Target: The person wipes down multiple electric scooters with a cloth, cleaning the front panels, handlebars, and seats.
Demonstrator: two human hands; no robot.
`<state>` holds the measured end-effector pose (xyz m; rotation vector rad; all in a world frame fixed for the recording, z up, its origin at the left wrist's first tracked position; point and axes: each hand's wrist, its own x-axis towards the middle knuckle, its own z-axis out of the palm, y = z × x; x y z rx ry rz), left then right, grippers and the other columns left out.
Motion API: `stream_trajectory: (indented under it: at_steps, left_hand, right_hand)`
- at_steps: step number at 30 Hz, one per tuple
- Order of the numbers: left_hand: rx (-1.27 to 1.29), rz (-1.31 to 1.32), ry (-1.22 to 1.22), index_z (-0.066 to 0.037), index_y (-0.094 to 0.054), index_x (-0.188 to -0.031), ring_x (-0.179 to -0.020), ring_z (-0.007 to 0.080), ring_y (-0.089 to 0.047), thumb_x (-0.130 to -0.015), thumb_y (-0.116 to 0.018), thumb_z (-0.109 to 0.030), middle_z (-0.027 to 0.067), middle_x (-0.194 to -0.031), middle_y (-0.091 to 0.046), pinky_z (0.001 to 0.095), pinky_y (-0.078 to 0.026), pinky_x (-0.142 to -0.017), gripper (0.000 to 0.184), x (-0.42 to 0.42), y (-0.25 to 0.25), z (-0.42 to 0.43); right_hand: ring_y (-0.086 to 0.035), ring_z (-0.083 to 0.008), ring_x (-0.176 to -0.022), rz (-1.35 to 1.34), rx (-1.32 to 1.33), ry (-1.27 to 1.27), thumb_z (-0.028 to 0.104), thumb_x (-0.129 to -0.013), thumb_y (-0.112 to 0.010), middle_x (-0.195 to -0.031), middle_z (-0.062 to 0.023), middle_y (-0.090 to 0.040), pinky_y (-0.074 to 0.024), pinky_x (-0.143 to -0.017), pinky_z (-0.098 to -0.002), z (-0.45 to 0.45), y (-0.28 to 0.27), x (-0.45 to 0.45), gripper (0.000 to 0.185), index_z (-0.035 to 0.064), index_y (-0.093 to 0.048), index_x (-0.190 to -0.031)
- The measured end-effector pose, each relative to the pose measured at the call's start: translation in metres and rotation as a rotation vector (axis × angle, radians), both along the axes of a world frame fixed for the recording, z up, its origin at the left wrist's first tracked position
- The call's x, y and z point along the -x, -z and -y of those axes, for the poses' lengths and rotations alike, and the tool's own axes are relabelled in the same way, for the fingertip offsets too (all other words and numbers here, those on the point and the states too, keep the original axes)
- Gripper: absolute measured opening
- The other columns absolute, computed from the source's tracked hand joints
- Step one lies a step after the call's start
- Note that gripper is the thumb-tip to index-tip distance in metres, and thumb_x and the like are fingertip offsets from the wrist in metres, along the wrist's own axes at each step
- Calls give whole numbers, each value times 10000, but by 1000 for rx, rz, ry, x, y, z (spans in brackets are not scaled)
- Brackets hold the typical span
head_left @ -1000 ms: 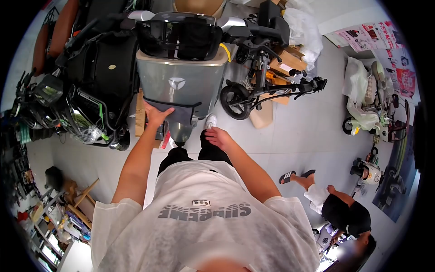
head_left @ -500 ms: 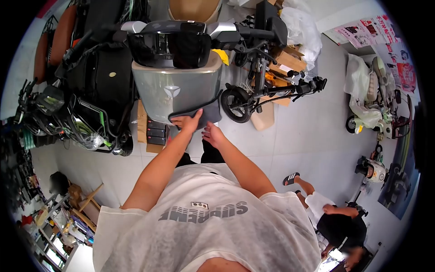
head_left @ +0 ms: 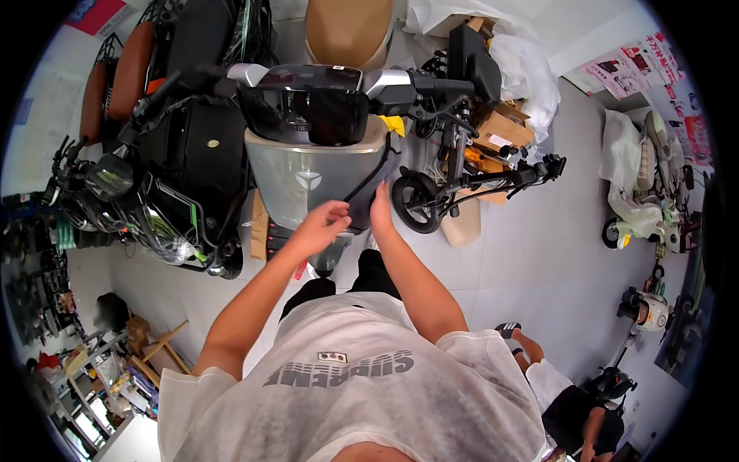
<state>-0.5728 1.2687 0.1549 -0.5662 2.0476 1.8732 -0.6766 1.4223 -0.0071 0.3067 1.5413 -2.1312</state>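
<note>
In front of me stands a grey electric scooter with a pale logo on its front panel (head_left: 304,173). A dark grey flexible sheet with a black edge (head_left: 363,202) lies against the panel's lower right side. My left hand (head_left: 323,225) is at the sheet's lower left end, fingers loosely bent and apart; the contact there is unclear. Flat and upright, my right hand (head_left: 381,209) rests against the sheet's right side with fingers stretched out. The scooter's black headlight housing (head_left: 304,108) sits above both hands.
A small folding bike's wheel (head_left: 416,202) is close to my right hand. Cardboard boxes (head_left: 500,127) stand behind it. Black scooters (head_left: 208,154) crowd the left side. A person in a black top (head_left: 577,416) is at lower right, and a plastic-wrapped scooter (head_left: 631,169) stands far right.
The sheet has shifted from hanging low across the panel up against its right side. My right hand has risen to lie flat on it; my left hand has moved lower and loosened.
</note>
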Motion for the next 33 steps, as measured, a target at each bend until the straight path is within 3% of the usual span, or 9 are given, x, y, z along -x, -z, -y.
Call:
stream_trajectory:
  at_steps: [3, 6, 8, 13, 17, 23, 25, 29, 33]
  left_hand:
    - [379, -241, 47, -67, -628, -1306, -1155, 183, -633, -973, -693, -183, 74, -1209, -693, 361, -483, -1001, 359, 23, -108, 28]
    - [837, -704, 55, -28, -669, -1172, -1210, 342, -597, -836, -721, -68, 159, -1227, -659, 420, -440, -1069, 343, 56, -181, 58]
    - [1091, -855, 33, -40, -660, -1191, -1251, 378, -562, -794, -752, -84, 166, -1305, -622, 454, -423, -1092, 410, 82, -210, 74]
    - [1320, -773, 34, -87, -477, -1479, -1438, 429, -376, -727, -874, -377, 211, -1548, -417, 533, -270, -1190, 898, 128, -162, 111]
    - [1349, -758, 43, -100, -534, -1414, -1431, 415, -382, -679, -880, -426, 204, -1534, -431, 539, -259, -1184, 875, 132, -154, 109]
    - [1323, -747, 33, -88, -573, -1312, -1435, 423, -368, -684, -888, -424, 227, -1505, -448, 548, -263, -1179, 779, 131, -156, 107]
    - [1320, -758, 26, -82, -575, -1306, -1434, 422, -370, -685, -888, -429, 236, -1501, -447, 542, -268, -1177, 777, 130, -156, 107]
    - [1305, -758, 13, -90, -566, -1337, -1423, 413, -373, -686, -877, -422, 211, -1517, -429, 535, -263, -1177, 794, 131, -153, 108]
    - [1310, -748, 17, -92, -558, -1336, -1430, 413, -364, -707, -870, -427, 217, -1510, -428, 539, -252, -1183, 778, 129, -151, 109]
  right_hand:
    - [-210, -345, -1564, -313, -409, 42, 349, -1106, -389, -1681, -232, -231, -158, -1263, -376, 26, -43, 3, 667, -68, -219, -1599]
    - [-170, -375, -1570, -350, -458, 29, 355, -1101, -396, -1686, -251, -192, -143, -1270, -402, 36, -100, 12, 700, -78, -173, -1604]
    - [-187, -397, -1559, -457, -526, 26, 372, -1103, -384, -1679, -260, -202, -156, -1268, -420, 39, -112, 18, 703, -74, -174, -1605]
    - [-233, -380, -1552, -498, -508, 60, 433, -1117, -361, -1652, -271, -268, -165, -1264, -406, 34, -77, 27, 705, -84, -243, -1582]
    - [-421, -338, -1443, -86, -281, 136, 429, -1120, -350, -1558, -195, -458, -298, -1204, -408, 13, 33, 31, 622, -31, -393, -1536]
    - [-549, -289, -1321, 328, 78, 299, 390, -1119, -376, -1469, -115, -569, -396, -1136, -390, -6, 14, 15, 527, 15, -517, -1461]
    - [-544, -276, -1335, 378, 500, 380, 364, -1119, -384, -1469, -96, -574, -398, -1153, -411, -26, -16, 8, 482, 50, -532, -1453]
    - [-510, -291, -1401, 277, 892, 279, 338, -1104, -370, -1508, -95, -564, -354, -1215, -465, -73, -80, 13, 472, 72, -543, -1454]
    - [-472, -296, -1435, 117, 807, 361, 346, -1100, -370, -1544, -96, -526, -328, -1228, -489, -116, -142, 35, 487, 80, -525, -1478]
